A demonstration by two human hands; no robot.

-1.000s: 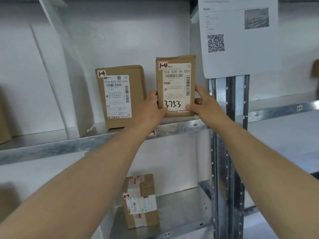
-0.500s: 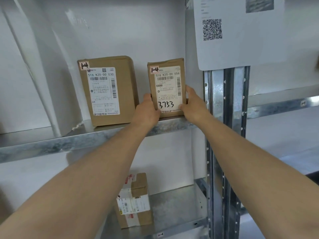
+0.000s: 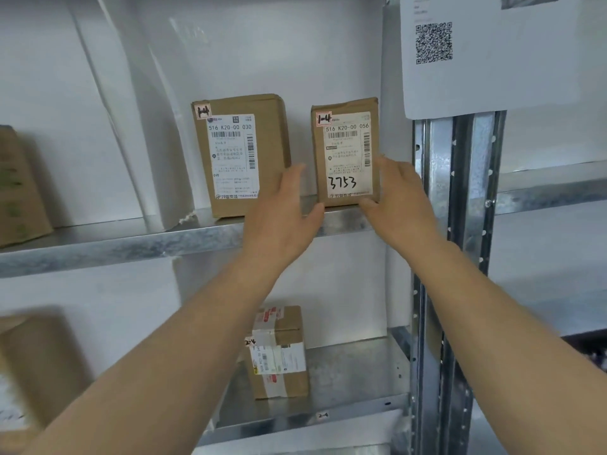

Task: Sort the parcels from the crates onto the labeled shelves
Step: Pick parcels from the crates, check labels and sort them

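Note:
A brown parcel (image 3: 348,152) tagged 1-4, with 3753 handwritten on its white label, stands upright on the upper metal shelf (image 3: 131,244) near the right end. My right hand (image 3: 400,198) holds its right side, thumb over the lower right corner and fingertips at the right edge. My left hand (image 3: 282,218) hovers just left of it with relaxed fingers and a small gap to the parcel. A wider brown parcel (image 3: 239,156), also tagged 1-4, stands to the left on the same shelf.
A taped parcel (image 3: 279,353) tagged 2-4 stands on the lower shelf (image 3: 354,372). A steel upright post (image 3: 460,224) runs down right of my hands, with a QR-code sheet (image 3: 492,60) above. More boxes sit at far left (image 3: 19,185) and lower left (image 3: 39,366).
The 3753 parcel went from held in front of the shelf to standing on it. My left hand has let go and drawn slightly left; my right hand stays at its edge.

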